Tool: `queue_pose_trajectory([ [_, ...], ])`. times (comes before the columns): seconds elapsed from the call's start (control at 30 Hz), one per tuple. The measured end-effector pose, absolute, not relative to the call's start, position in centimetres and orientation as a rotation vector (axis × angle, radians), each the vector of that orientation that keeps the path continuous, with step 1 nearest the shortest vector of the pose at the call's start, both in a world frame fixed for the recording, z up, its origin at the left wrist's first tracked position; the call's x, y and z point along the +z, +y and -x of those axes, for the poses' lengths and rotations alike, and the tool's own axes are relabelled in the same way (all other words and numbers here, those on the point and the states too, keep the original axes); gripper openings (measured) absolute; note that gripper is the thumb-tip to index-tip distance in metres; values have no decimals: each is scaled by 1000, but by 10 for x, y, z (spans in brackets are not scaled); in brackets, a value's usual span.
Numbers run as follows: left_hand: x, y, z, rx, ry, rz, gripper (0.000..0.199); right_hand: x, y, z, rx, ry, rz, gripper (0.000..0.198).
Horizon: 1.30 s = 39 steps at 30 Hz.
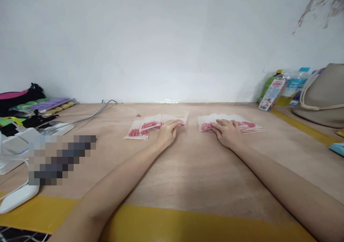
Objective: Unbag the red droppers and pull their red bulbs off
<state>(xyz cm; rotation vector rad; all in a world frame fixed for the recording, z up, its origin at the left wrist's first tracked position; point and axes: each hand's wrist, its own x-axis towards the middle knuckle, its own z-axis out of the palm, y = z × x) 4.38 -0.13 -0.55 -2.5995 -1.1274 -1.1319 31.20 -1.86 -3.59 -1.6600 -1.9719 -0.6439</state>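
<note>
My left hand (168,131) lies over the right end of a loose row of small clear plastic bags. Its fingers are together and curled on one bag (185,116), with red pieces showing by the fingertips. Left of it, overlapping bags (137,131) hold several slim red pieces. My right hand (228,132) rests palm down with fingers spread on a flat stack of similar clear bags (248,125). Red pieces show inside these bags, between and beside the fingers. What the red pieces are, I cannot make out. Bare table separates the two groups.
Yellow tape (161,220) runs along the wooden table's front edge. Drink bottles (294,88), a carton (272,94) and a beige bag (322,95) stand at the right. Packaged items (51,105), a grey cable (88,117) and white devices (21,195) lie at the left.
</note>
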Motion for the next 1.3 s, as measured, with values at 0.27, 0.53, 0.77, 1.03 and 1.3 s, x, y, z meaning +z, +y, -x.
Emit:
queue_pose_trajectory([
  [0.27,7,27,38,-1158,-1187,2298,31,-28,-25,-303,-655,-1934,1419,30],
  [0.53,-8,10,70,-753,-1408,2324,45,-29,-11,-236,-161,-1793,1194,31],
  [0.77,-5,17,90,-549,-1548,2237,35,-30,2,-191,-86,-2034,1160,26],
  [1.03,-3,-8,42,-793,-1167,2353,41,-15,-15,-245,-594,-2089,1359,30],
  [1.3,-8,-8,-43,-683,-1133,2732,35,-25,-17,-309,-563,-1993,1822,40],
])
